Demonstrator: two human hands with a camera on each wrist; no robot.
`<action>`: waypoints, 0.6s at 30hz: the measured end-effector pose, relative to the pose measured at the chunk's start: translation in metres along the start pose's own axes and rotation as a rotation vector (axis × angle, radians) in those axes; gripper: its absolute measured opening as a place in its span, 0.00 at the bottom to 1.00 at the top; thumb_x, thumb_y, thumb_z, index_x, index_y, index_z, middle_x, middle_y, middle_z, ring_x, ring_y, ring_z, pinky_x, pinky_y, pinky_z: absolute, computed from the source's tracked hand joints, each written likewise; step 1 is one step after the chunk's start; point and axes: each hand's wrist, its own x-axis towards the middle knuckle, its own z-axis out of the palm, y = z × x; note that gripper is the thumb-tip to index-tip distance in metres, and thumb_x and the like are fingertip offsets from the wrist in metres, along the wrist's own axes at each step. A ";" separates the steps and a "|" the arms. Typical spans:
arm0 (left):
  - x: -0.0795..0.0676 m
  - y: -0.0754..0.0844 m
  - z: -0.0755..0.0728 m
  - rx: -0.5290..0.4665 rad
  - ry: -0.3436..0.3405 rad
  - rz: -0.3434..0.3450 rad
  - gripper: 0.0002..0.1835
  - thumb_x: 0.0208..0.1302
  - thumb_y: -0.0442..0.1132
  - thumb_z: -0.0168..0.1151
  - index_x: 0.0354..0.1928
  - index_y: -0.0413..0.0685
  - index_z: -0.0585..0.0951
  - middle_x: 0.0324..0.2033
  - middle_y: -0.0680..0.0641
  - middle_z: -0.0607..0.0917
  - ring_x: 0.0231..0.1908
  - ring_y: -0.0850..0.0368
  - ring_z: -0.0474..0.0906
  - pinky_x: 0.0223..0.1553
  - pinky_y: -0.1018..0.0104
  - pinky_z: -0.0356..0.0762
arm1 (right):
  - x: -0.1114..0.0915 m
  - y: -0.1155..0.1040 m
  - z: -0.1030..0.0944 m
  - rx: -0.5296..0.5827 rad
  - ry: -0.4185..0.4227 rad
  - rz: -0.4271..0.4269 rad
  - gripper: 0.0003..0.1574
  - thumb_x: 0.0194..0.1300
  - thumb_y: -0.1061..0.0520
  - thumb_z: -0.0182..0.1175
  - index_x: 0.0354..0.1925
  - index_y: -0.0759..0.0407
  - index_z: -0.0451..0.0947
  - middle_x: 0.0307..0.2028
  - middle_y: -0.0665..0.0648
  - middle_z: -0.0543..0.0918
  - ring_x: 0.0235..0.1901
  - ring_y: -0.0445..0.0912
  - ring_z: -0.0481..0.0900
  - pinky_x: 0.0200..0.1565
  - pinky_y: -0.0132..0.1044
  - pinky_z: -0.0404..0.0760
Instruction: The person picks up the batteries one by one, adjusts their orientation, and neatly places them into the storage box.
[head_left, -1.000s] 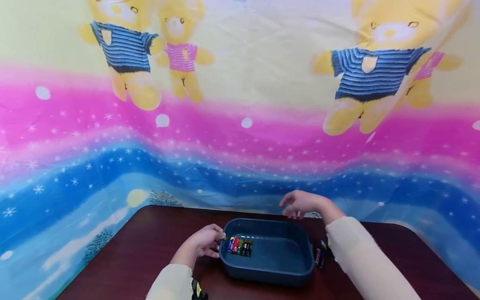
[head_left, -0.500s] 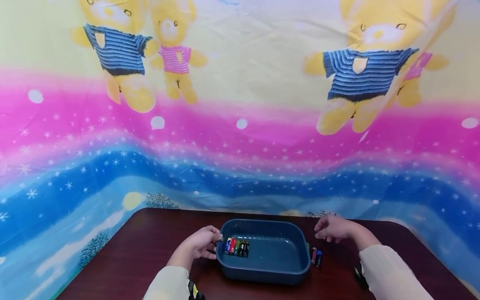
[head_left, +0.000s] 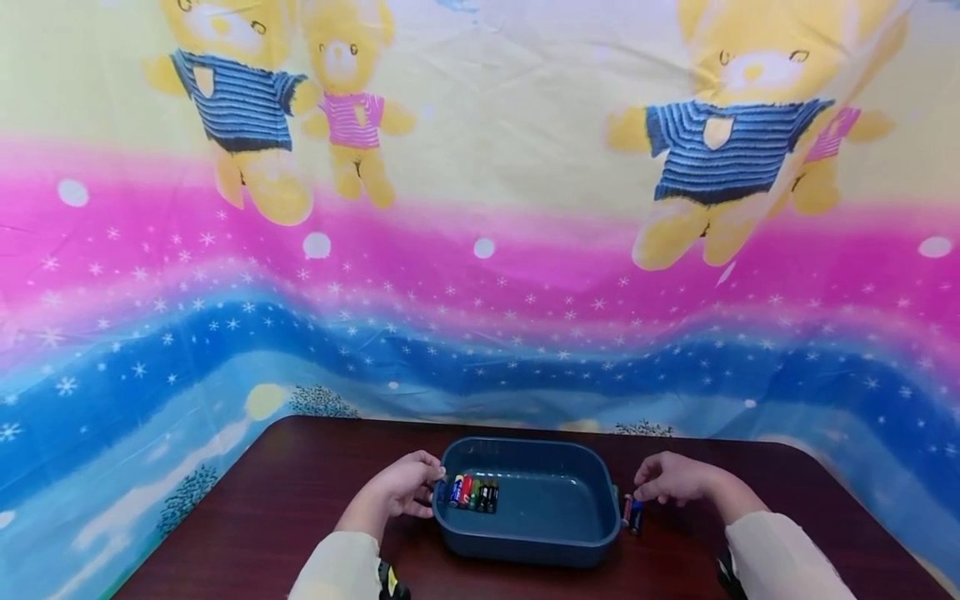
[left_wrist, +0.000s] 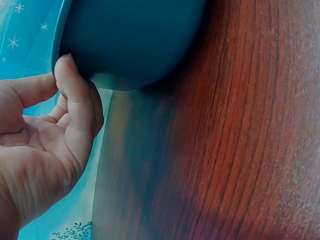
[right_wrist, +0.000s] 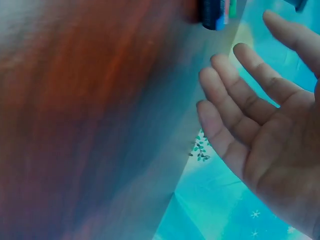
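Dark blue-grey plastic makes up the tray (head_left: 528, 550), which sits on the reddish-brown wood-grain bench (head_left: 300, 492). At the tray's left end a row of batteries (head_left: 474, 493) lies side by side, blue, red, green and black wrappers together. Just outside the right end, on the bench, are a blue battery (head_left: 637, 518) and a reddish battery (head_left: 627, 509), close beside each other; the right wrist view adds a sliver of green (right_wrist: 232, 8) past them, mostly hidden.

The left hand (head_left: 411, 486) pinches the tray's rim, its grip narrowed to the wall's thickness between thumb and finger. The right hand (head_left: 675, 478) is near the loose batteries, its grip slack and holding nothing — the fingers are bent and spread, apart from the blue battery in the wrist view.

As I judge it, the round cells are the main risk: a glancing fingertip could set the blue one rolling, or knock it into its neighbour. Fingers closing so near the tray might also bump its end wall. And if the left grip tugs or tilts the rim, the neat row inside could slide and scatter — nothing visible wedges it in place.
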 end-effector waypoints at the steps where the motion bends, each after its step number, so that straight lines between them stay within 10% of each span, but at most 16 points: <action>1: 0.000 0.000 0.000 0.002 0.001 0.001 0.06 0.67 0.36 0.50 0.43 0.42 0.68 0.31 0.42 0.74 0.23 0.57 0.70 0.24 0.65 0.79 | -0.001 0.001 0.001 0.000 -0.016 0.002 0.19 0.57 0.56 0.63 0.43 0.66 0.73 0.29 0.56 0.75 0.30 0.49 0.71 0.28 0.41 0.71; 7: -0.003 0.001 0.001 0.006 0.008 0.003 0.06 0.68 0.35 0.49 0.43 0.41 0.67 0.32 0.41 0.74 0.24 0.56 0.70 0.24 0.65 0.79 | -0.006 0.005 0.007 -0.101 -0.067 -0.001 0.27 0.53 0.50 0.66 0.46 0.65 0.71 0.44 0.61 0.68 0.45 0.56 0.67 0.45 0.54 0.69; 18: -0.003 0.002 0.002 0.005 0.008 0.002 0.06 0.68 0.36 0.49 0.43 0.41 0.68 0.31 0.42 0.73 0.23 0.57 0.69 0.24 0.65 0.78 | -0.001 0.011 0.028 -0.272 0.063 0.032 0.31 0.42 0.43 0.72 0.38 0.56 0.69 0.39 0.57 0.63 0.41 0.54 0.58 0.38 0.48 0.64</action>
